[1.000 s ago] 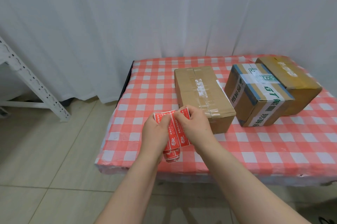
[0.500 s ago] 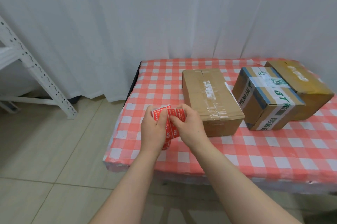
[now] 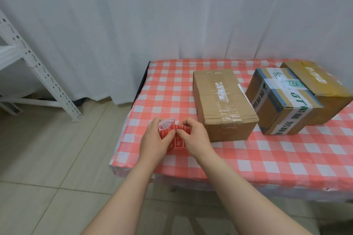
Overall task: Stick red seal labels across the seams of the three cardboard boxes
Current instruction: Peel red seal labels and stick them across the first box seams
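While three boxes are ranged at centre right on the checked counter, a strip of red labels is pinched at lower centre between the curled left grip and right grip.

Checked tablecloth; white curtain; metal rack

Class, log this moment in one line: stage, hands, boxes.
stage: label pick-up | left hand: holds label roll | right hand: pinches loose strip | plain box, printed-tape box, yellow-taped box: no red label visible
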